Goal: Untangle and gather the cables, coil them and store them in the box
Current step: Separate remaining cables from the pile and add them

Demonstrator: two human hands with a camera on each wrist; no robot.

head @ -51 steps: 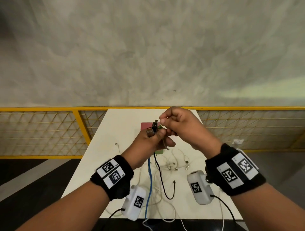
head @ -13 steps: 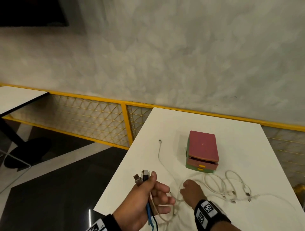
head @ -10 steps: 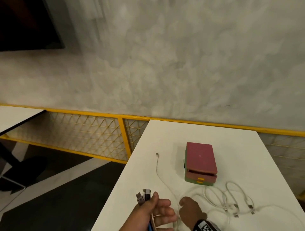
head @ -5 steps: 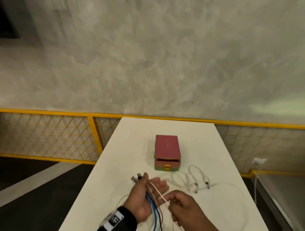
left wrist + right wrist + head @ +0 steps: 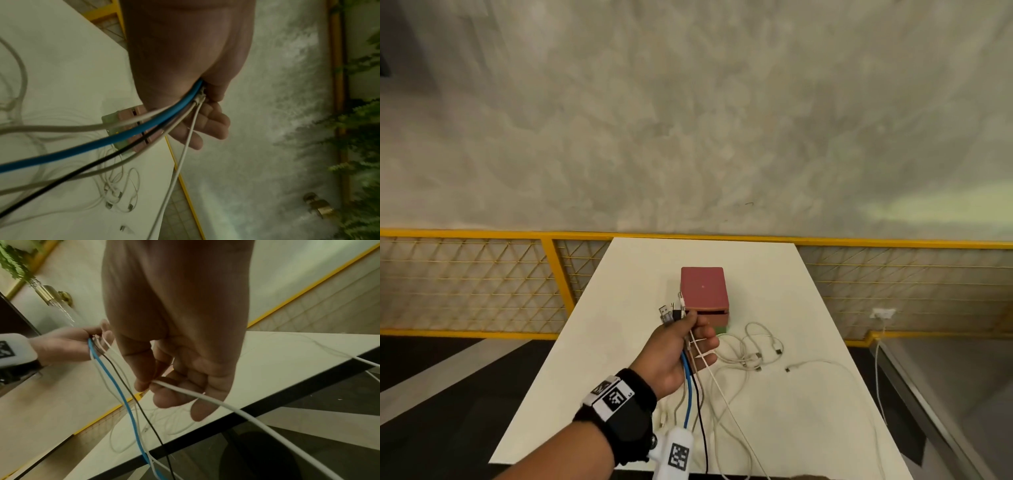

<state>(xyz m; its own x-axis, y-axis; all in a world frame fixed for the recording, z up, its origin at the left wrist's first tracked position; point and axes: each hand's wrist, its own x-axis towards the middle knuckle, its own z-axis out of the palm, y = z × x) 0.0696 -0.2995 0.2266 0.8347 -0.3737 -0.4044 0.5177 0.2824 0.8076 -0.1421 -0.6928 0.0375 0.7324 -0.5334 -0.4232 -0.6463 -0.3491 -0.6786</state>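
Note:
My left hand (image 5: pixel 695 330) is raised over the white table (image 5: pixel 774 274), just before the red box (image 5: pixel 703 291) with a green base. It grips a bundle of cable ends, and their plugs (image 5: pixel 671 313) stick out above the thumb. A blue cable (image 5: pixel 686 394), a black cable (image 5: pixel 700 411) and white ones hang from it to the table. In the right wrist view my right hand (image 5: pixel 152 384) pinches a white cable (image 5: pixel 226 405) between thumb and forefinger near the table's front edge. That hand is out of the head view.
More loose white cables (image 5: pixel 756 349) lie tangled on the table right of the box. A yellow mesh railing (image 5: pixel 551 274) runs behind the table. A wall socket (image 5: pixel 881 313) with its own cord sits low at the right. The box drawers (image 5: pixel 131 112) look closed.
My left hand has lifted the cable bundle forward toward the box. My right hand has pulled back along a white cable and dropped out of the head view.

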